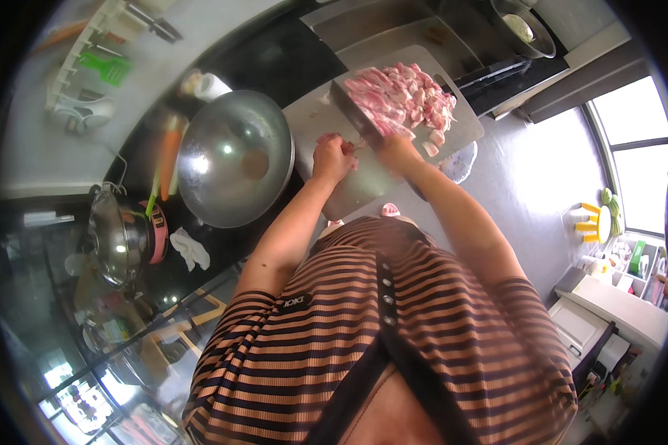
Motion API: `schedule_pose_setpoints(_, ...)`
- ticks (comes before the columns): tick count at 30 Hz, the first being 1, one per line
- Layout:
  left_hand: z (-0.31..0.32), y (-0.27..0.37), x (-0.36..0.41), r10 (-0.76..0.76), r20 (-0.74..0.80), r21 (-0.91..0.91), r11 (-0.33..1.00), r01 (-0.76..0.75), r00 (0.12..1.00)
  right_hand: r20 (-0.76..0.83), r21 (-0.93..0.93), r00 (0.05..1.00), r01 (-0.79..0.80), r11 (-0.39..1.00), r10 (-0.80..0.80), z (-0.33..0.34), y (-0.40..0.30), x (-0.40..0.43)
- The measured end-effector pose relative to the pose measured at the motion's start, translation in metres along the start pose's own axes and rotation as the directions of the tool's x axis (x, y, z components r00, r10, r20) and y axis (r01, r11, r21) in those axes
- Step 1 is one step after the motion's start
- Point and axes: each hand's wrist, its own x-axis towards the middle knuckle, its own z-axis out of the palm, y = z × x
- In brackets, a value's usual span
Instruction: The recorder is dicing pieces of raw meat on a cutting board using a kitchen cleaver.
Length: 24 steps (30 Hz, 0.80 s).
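Note:
A large heap of raw pink meat pieces lies on the far right part of a grey cutting board. My right hand grips a cleaver, its wide dark blade slanting along the left side of the heap. To the left of the blade, my left hand has its fingers curled around a small piece of raw meat, which shows partly at the fingertips. A few loose cut pieces rest at the heap's near edge. The cleaver's handle is mostly hidden by my right hand.
An iron wok stands left of the board, with a carrot beyond it. A lidded pot and white cloth are farther left. Behind the board is a sink; a metal bowl sits at the back right.

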Motion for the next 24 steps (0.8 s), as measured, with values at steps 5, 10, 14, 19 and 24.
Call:
schedule_pose_setpoints(5,-0.006,0.032,0.007,-0.101,0.074,0.230,0.970,0.082,0.992,-0.143,-0.053,0.981,0.125,0.991,-0.131,0.004,0.009,-0.008)
schedule_pose_setpoints(10,0.003,0.039,0.011,0.041,0.055,0.313,0.948,-0.056,0.998,-0.153,-0.054,0.979,0.128,0.990,-0.135,0.005,0.005,-0.017)
schedule_pose_setpoints(14,0.029,0.012,0.014,-0.019,0.040,0.380,0.925,0.003,0.999,-0.176,-0.113,0.968,0.158,0.981,-0.176,0.023,0.016,-0.011)
schedule_pose_setpoints(19,0.032,0.008,0.012,-0.064,0.056,0.336,0.941,0.042,0.996,-0.134,-0.210,0.982,0.107,0.972,-0.137,0.024,0.007,-0.027)
schedule_pose_setpoints(24,0.020,0.019,0.030,-0.220,0.412,0.371,0.927,0.058,0.884,-0.111,-0.220,0.977,0.152,0.964,-0.180,0.023,-0.005,-0.022)
